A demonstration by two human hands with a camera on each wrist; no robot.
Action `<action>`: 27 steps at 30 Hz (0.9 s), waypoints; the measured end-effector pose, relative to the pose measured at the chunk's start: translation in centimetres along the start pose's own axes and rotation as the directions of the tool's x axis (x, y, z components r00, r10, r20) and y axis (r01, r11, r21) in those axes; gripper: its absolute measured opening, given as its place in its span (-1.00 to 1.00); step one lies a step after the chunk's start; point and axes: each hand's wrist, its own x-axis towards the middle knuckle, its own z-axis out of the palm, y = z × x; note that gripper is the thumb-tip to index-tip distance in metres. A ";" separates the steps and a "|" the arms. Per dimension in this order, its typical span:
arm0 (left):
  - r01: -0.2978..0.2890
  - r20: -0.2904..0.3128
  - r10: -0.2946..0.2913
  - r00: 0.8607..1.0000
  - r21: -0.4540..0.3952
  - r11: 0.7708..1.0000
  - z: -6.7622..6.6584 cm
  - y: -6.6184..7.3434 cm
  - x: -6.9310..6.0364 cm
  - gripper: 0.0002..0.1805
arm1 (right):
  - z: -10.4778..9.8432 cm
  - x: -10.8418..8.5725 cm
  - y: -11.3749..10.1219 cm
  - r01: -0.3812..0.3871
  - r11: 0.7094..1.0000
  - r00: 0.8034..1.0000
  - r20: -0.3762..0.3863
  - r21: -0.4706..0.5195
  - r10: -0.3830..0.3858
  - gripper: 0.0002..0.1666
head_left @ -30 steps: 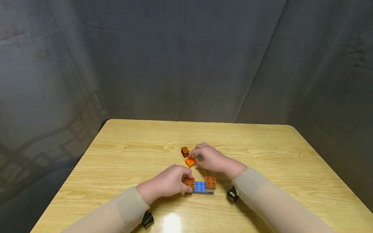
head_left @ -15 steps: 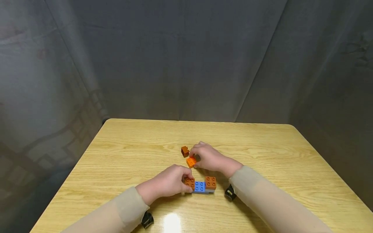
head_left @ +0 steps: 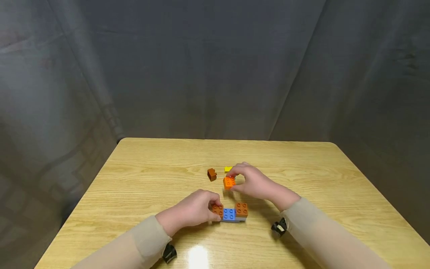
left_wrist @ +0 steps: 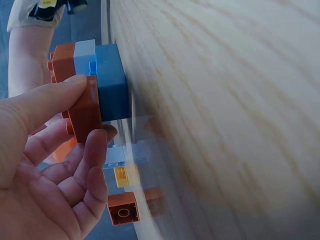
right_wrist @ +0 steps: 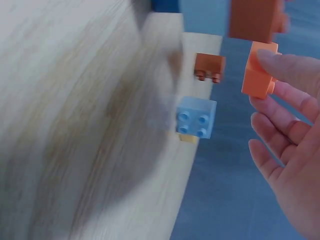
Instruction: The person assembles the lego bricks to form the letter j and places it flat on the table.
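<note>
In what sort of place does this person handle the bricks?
Perhaps an indoor recording or play corner: dark grey cloth hangs behind and beside a wood-grain table, where someone handles toy bricks.

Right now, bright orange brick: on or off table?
Off. Right hand pinches bright orange brick; right wrist view shows it clear of table.

My pale wood-grain worktop point(head_left: 161, 160) carries the joined bricks point(head_left: 229, 214) at my left hand point(head_left: 198, 209), a brown brick point(head_left: 211, 175) on its side beyond that hand, and, just past my right hand point(head_left: 254, 182), a yellow brick point(head_left: 228, 169) and a light blue brick point(right_wrist: 196, 118).
</note>
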 end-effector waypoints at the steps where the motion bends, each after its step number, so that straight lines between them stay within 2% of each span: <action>1: 0.001 -0.001 -0.001 1.000 -0.002 1.000 0.0 0.0 0.0 -0.79 | -0.2 -0.3 0.0 0.006 1.000 1.000 -0.007 0.016 -0.006 -0.62; 5: 0.001 -0.006 -0.001 1.000 -0.002 1.000 -0.1 -0.2 0.1 -0.79 | -0.9 -1.7 -0.2 0.022 0.998 0.999 -0.024 0.065 -0.021 -0.60; 10: 0.009 -0.008 -0.009 1.000 0.001 1.000 -0.2 -0.3 0.3 -0.78 | -1.4 -3.5 -0.9 -0.021 0.994 1.000 -0.018 0.106 0.023 -0.59; 17: 0.015 -0.017 -0.014 1.000 0.017 1.000 -0.2 -0.4 0.4 -0.78 | -1.2 -5.5 -1.2 -0.020 0.997 1.000 0.009 0.078 0.019 -0.60; 27: 0.010 -0.026 -0.010 1.000 0.012 1.000 -0.2 -0.3 0.3 -0.78 | -0.7 -6.3 -0.8 0.001 0.997 1.000 -0.005 0.071 -0.001 -0.59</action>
